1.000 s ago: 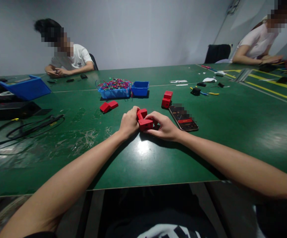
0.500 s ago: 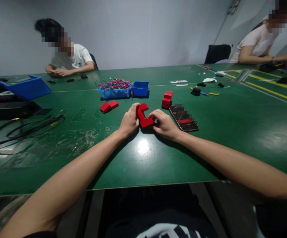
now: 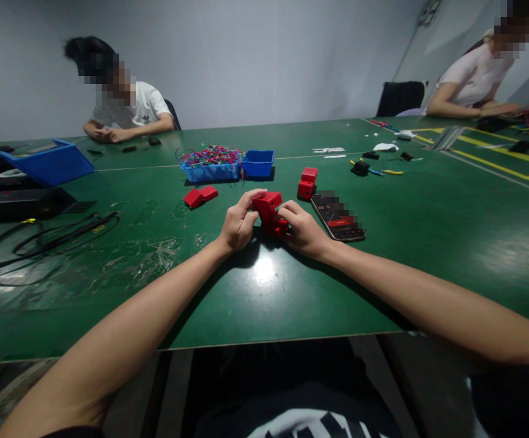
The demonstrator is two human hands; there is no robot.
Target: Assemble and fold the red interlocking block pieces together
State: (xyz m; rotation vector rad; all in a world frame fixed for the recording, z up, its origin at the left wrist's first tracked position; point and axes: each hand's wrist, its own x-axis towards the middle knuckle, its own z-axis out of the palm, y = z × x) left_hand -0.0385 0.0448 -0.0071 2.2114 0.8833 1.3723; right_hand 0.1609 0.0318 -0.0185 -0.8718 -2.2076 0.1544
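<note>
A chunky red block-like piece [image 3: 268, 213] with angled sides is held between my two hands, just over the green table. My left hand [image 3: 239, 224] grips its left side, fingers over the top and thumb near the lower edge. At the lower right of the piece, my right hand [image 3: 305, 228] is closed with its fingertips on it. Another red piece [image 3: 307, 184] stands beyond my right hand. To the left, two red blocks [image 3: 201, 196] lie touching or joined; I cannot tell which. A phone [image 3: 337, 216] with a lit screen lies beside my right hand.
Past my hands stand a blue bin full of coloured wires [image 3: 212, 173] and a smaller blue bin [image 3: 259, 164]. Black cables [image 3: 54, 240] lie at left near a tilted blue tray [image 3: 52, 163]. Yellow-and-blue-handled pliers [image 3: 376, 170] lie at right. Two people sit across the table [image 3: 264, 304].
The red piece has been turned in my hands: its C-shaped side faced me before, and now a narrower side and its top show. My left thumb has come round to the near side.
</note>
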